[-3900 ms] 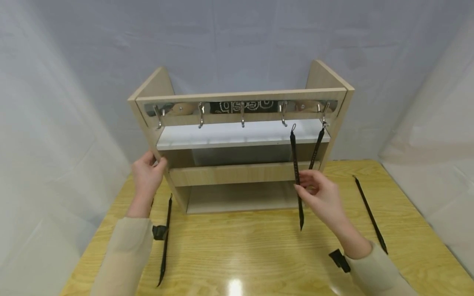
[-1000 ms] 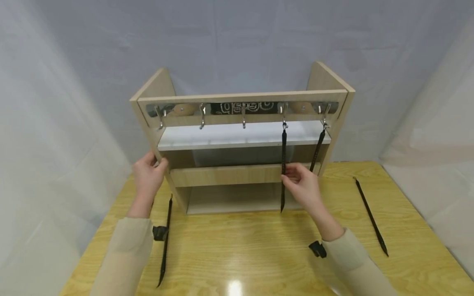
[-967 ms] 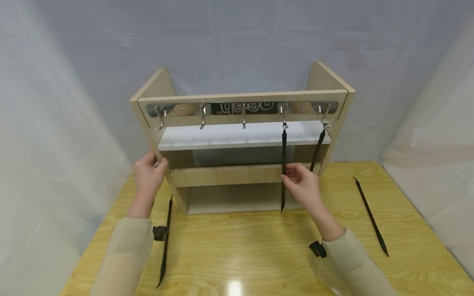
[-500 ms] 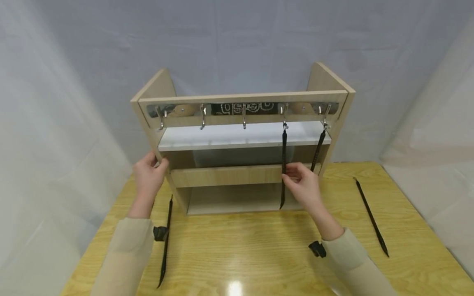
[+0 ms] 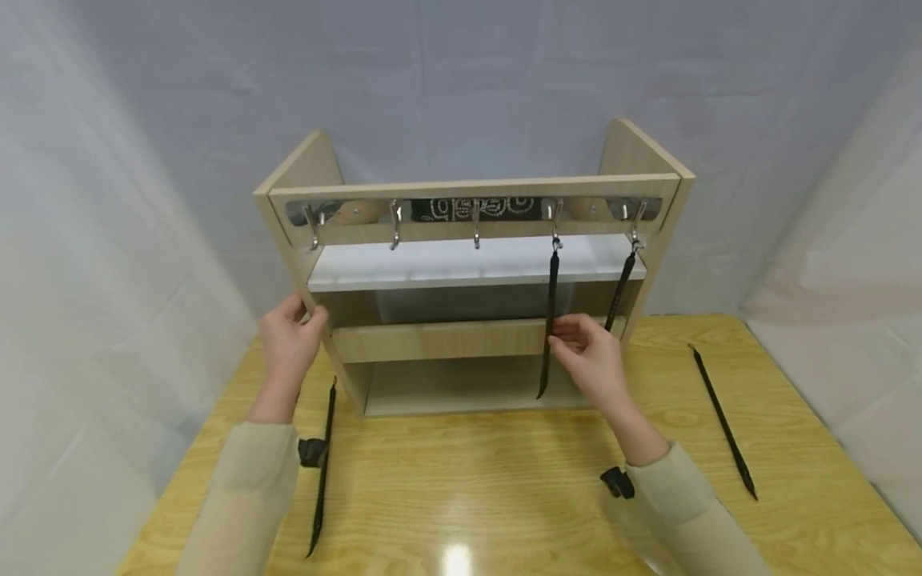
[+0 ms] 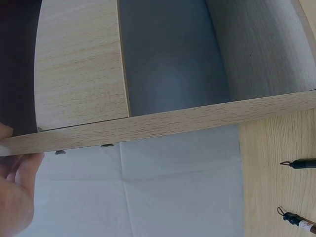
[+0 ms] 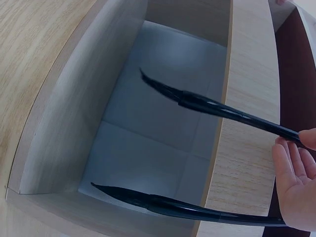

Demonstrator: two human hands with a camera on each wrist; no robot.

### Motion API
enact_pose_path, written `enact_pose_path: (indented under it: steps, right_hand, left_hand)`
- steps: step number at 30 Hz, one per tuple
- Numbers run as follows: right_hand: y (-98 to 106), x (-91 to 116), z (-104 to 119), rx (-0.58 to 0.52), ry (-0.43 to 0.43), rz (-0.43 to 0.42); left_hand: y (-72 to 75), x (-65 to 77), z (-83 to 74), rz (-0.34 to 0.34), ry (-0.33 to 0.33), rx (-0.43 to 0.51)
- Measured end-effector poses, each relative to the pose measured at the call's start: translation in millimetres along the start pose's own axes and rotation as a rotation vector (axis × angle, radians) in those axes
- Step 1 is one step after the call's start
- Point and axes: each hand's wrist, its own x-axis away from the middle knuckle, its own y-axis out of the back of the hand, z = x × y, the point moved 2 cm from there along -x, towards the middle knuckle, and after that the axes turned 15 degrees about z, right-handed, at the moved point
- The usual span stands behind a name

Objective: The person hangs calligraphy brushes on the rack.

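Note:
My right hand (image 5: 592, 360) pinches a black calligraphy brush (image 5: 552, 292) near mid-length. The brush's loop is at the second hook from the right, and its tip points down and slightly left. A second calligraphy brush (image 7: 182, 208) hangs from the rightmost hook, its lower part hidden behind the right hand in the head view. My left hand (image 5: 290, 340) grips the left side panel of a wooden shelf unit (image 5: 439, 342), thumb in front and fingers behind the edge. In the right wrist view, the held brush (image 7: 217, 108) crosses the shelf's front board.
A metal rail with several hooks (image 5: 476, 228) runs along the unit's upper front. Another brush (image 5: 723, 424) lies on the table (image 5: 461, 480) to the right. Left of the unit lies a brush (image 5: 322, 472); the left wrist view shows two brush ends there.
My right hand has moved left with the brush, whose loop has come to the second hook from the right. Lately the brush's tip has swung slightly left. The left hand keeps its place.

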Motion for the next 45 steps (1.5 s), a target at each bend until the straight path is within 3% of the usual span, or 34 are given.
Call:
enact_pose_path:
  steps: [5, 9, 21, 37, 45]
  right_hand:
    - [0.3, -4.5, -24.0, -0.061, 0.008, 0.007]
    - [2.7, -1.7, -30.1, -0.07, 0.025, -0.008]
    - [18.6, 17.9, -41.6, 0.043, 0.055, -0.022]
    - [50.1, 46.1, -74.8, 0.109, -0.018, -0.063]
    - [69.0, 61.6, -101.7, 0.265, -0.108, -0.103]
  left_hand:
    - [0.3, -0.5, -0.5, -0.001, 0.01, 0.013]
    - [0.5, -0.8, -0.9, 0.003, 0.016, 0.013]
    - [1.3, -0.3, -0.7, 0.006, 0.023, -0.013]
    - [0.2, 0.7, -0.7, 0.014, 0.018, -0.019]
    - [1.3, 0.4, -1.0, 0.013, 0.013, -0.01]
